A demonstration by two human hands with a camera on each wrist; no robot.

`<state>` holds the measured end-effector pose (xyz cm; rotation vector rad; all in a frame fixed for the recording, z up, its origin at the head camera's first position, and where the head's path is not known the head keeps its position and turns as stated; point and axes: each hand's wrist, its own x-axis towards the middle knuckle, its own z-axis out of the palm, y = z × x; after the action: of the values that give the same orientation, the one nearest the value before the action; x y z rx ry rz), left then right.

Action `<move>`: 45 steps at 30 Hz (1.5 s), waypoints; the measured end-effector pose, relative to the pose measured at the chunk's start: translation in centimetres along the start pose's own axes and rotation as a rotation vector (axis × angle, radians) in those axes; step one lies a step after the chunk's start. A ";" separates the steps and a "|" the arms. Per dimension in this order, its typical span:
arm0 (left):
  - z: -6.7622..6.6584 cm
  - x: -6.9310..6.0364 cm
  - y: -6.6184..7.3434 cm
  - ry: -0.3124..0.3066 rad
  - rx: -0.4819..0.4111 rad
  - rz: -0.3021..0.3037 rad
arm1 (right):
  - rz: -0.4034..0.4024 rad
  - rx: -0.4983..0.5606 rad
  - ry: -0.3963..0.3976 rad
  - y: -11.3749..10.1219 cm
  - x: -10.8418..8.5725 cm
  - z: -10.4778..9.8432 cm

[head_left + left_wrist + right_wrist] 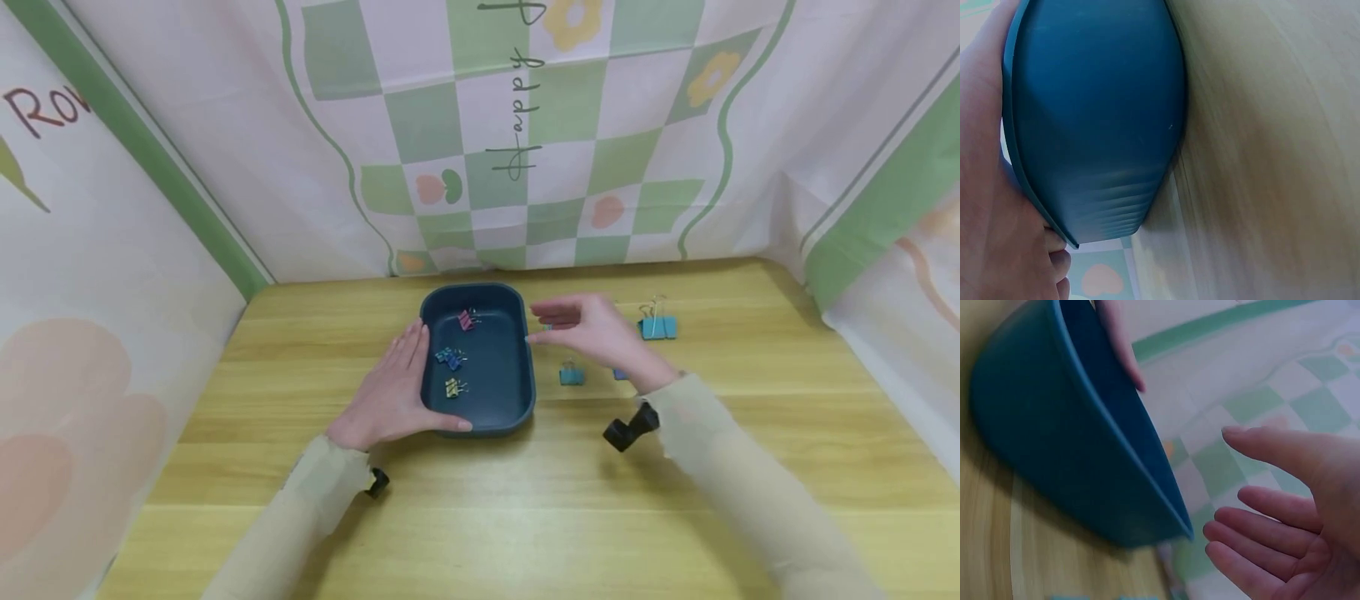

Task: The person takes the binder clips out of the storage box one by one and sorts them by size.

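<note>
A dark blue tray (495, 417) stands on the table with several small binder clips lying in it: a pink binder clip (467, 320), a blue binder clip (454, 362) beside a teal one, and a yellow binder clip (453, 388). My left hand (393, 392) rests against the tray's left side, fingers straight along the rim and thumb across its near edge. Just beyond the right rim is my right hand (592, 329), its fingers apart from the thumb. In the right wrist view the palm of this right hand (1297, 519) holds nothing.
To the right of the tray lie a teal binder clip (572, 377), a larger teal binder clip (659, 327) and a blue clip (620, 374) partly hidden by the right wrist. A patterned curtain (495, 183) hangs behind the wooden table (480, 517).
</note>
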<state>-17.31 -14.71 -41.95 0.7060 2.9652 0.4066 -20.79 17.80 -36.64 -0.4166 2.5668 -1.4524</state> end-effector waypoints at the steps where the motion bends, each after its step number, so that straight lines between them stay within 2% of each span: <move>1: 0.0 0.0 0.0 -0.001 0.002 -0.002 | -0.006 -0.006 -0.004 -0.3 0.3 0.5; 5: 0.0 0.1 0.1 -0.007 0.009 -0.003 | -0.021 -0.034 -0.013 -1.5 1.8 1.9; 13: -0.2 0.1 0.1 -0.033 0.026 -0.017 | -0.024 -0.039 0.002 -3.3 5.6 3.3; 15: -0.2 0.1 0.1 -0.037 0.026 -0.020 | 0.007 -0.035 0.001 -3.4 6.4 3.8; 19: -0.2 0.1 0.0 -0.043 0.032 -0.018 | 0.118 -0.016 -0.010 -3.2 8.0 4.8; 23: -0.1 0.1 -0.1 -0.040 0.037 -0.011 | 0.191 -0.050 -0.004 -2.8 9.1 6.1; 30: -0.2 0.1 0.0 -0.036 0.036 -0.001 | 0.253 -0.139 0.054 -2.8 10.3 7.8; 36: -0.3 0.1 0.0 -0.023 0.035 0.006 | 0.247 -0.266 0.084 -2.9 11.2 8.8; 45: -0.2 0.0 -0.1 -0.027 0.028 0.003 | 0.184 -0.419 0.064 -2.4 11.2 9.8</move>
<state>-17.36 -14.90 -41.74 0.7125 2.9507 0.3530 -28.34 5.12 -39.62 -0.1779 2.8699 -0.8792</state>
